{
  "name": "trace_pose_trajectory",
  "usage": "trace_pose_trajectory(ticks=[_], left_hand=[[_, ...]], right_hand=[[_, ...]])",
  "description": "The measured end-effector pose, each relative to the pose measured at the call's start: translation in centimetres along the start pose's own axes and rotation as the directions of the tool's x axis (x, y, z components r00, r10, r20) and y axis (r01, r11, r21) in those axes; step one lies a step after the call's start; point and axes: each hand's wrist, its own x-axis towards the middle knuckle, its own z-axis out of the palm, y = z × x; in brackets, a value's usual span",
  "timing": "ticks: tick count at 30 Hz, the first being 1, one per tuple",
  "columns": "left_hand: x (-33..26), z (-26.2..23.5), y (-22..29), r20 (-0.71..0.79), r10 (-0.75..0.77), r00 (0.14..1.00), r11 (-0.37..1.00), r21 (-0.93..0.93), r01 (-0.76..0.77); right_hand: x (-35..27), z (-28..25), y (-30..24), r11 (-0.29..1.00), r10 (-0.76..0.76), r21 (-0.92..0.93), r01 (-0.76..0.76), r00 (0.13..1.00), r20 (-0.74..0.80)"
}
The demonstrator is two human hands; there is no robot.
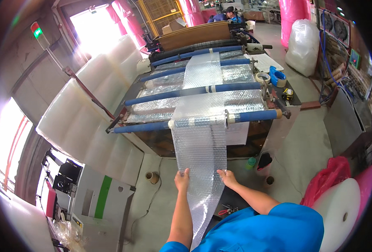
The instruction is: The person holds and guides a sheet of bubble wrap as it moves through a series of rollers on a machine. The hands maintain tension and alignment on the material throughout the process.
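— Near the front of the roller machine [202, 96], what have the two hands got?

— Both are on the strip of clear bubble wrap [200, 143] that comes over the nearest blue roller [253, 116] and hangs down toward the person. The left hand [181, 179] is closed on the strip's left edge, thumb under and fingers over. The right hand [228, 177] is pinched on the right edge at about the same height.

— And below the hands?

— The strip runs on down between the forearms, loose and slightly twisted, past the blue shirt.

— How should it be handled well, in your judgement?

— I'd keep both hands level and equally far from the roller, so the pull is even and the web stays square to the blue roller rather than drifting to one side. A light grip on the edges only; squeezing hard would likely crush bubbles or crease the film.

— Anything nearby to mind?

— Rolls of tape [263, 77] sit on the far right of the machine, a white roll of wrap [339, 210] stands near right beside a red bag [328, 176], and pliers [227, 211] lie on the floor by the right arm.
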Motion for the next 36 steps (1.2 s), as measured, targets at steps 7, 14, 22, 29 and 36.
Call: trace_pose_trajectory(ticks=[7, 14, 22, 29, 36], left_hand=[[-0.2, 1.1, -1.1, -0.044, 0.016, 0.999, 0.990, -0.138, -0.022], [-1.6, 1.9, -0.1, -0.238, 0.019, 0.971, 0.985, 0.168, 0.022], [-1.9, 2.2, -0.5, -0.263, 0.030, 0.964, 0.975, 0.220, 0.030], [-1.8, 2.1, -0.8, -0.276, 0.041, 0.960, 0.967, 0.252, 0.031], [-3.0, 2.3, -1.6, -0.281, 0.025, 0.960, 0.969, 0.243, 0.046]], right_hand=[[-1.0, 0.7, -0.2, 0.963, -0.163, -0.241, 0.125, 0.976, -0.144], [-0.9, 0.3, -0.4, 0.970, -0.099, -0.230, 0.074, 0.990, -0.098], [-1.0, 0.3, -0.5, 0.957, -0.139, -0.272, 0.100, 0.982, -0.128], [-1.2, 0.4, -1.1, 0.961, -0.120, -0.262, 0.088, 0.987, -0.107], [-1.4, 1.4, 3.0, 0.952, -0.172, -0.275, 0.132, 0.977, -0.127]])
